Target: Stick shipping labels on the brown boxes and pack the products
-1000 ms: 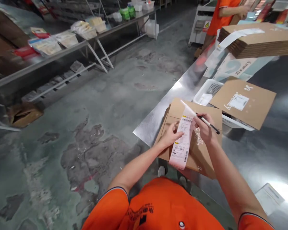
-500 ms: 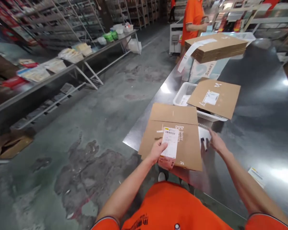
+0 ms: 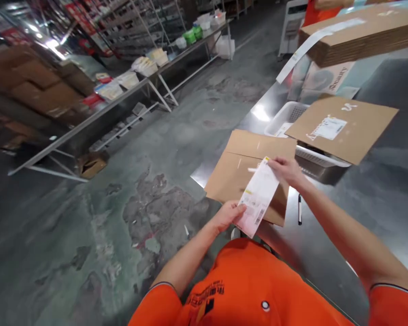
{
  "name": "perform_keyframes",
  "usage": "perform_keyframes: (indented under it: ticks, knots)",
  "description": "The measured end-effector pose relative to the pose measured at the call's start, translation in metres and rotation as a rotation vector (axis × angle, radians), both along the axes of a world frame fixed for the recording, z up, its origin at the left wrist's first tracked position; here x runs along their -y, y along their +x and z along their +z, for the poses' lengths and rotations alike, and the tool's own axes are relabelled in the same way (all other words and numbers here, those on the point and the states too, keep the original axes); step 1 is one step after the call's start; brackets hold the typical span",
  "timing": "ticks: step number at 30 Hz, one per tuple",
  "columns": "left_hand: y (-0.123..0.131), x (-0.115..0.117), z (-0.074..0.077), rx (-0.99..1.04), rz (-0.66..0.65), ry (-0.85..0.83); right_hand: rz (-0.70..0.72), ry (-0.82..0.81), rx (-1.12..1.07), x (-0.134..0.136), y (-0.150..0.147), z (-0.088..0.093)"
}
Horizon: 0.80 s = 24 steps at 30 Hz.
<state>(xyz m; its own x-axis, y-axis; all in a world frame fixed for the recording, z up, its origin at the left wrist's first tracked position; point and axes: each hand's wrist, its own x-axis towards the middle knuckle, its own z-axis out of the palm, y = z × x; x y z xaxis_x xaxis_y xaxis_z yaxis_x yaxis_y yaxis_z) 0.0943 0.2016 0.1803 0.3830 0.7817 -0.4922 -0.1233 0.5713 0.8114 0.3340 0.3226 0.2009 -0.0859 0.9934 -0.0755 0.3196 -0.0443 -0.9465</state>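
A white shipping label (image 3: 258,192) with printed text and barcodes is stretched between my two hands, tilted over a flat cardboard box (image 3: 221,179). My left hand (image 3: 228,214) pinches its lower left edge, thumb on top. At the label's upper right corner, my right hand (image 3: 287,171) grips it between thumb and fingers. The folded box lies at the table's near left edge, partly hidden by the label and my right hand. A black marker pen (image 3: 299,209) rests on the metal table below my right forearm.
Behind the box stands a white basket (image 3: 285,118) with another flat cardboard box (image 3: 357,124) across it. Farther back, a stack of flattened cardboard (image 3: 363,38) sits on printed cartons (image 3: 329,79). A person in orange (image 3: 318,13) stands beyond. Across the floor is a long table (image 3: 136,88).
My right hand has moved left from the tabletop by the pen and taken hold of the label's top corner. The label is now unfolded longer and tilted. The view has turned left.
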Motion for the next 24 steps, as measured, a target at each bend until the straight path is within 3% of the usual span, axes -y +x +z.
perform_keyframes:
  ticks: [3,8,12,15,17,18,20,24]
  knots:
    - [-0.014,0.023,-0.001,-0.025,0.029,-0.027,-0.081,-0.002,-0.022,-0.021,0.011,-0.009]
    - [-0.013,0.042,0.005,-0.025,0.115,0.04,0.055,0.052,-0.008,-0.023,-0.01,-0.001]
    - [-0.002,0.044,0.013,-0.027,0.216,0.086,0.233,0.172,0.145,0.001,-0.046,0.028]
    - [0.0,0.047,0.019,-0.088,0.341,0.159,0.239,0.476,0.267,0.034,-0.062,0.048]
    - [0.0,0.052,0.024,-0.136,0.431,0.232,0.38,0.601,0.342,0.058,-0.067,0.053]
    - [0.0,0.055,0.026,-0.157,0.473,0.272,0.493,0.572,0.362,0.069,-0.068,0.052]
    - [-0.001,0.062,0.032,-0.192,0.559,0.335,0.661,0.365,0.339,0.086,-0.069,0.044]
    - [-0.004,0.068,0.045,-0.236,0.627,0.311,0.639,0.022,0.125,0.104,-0.072,0.03]
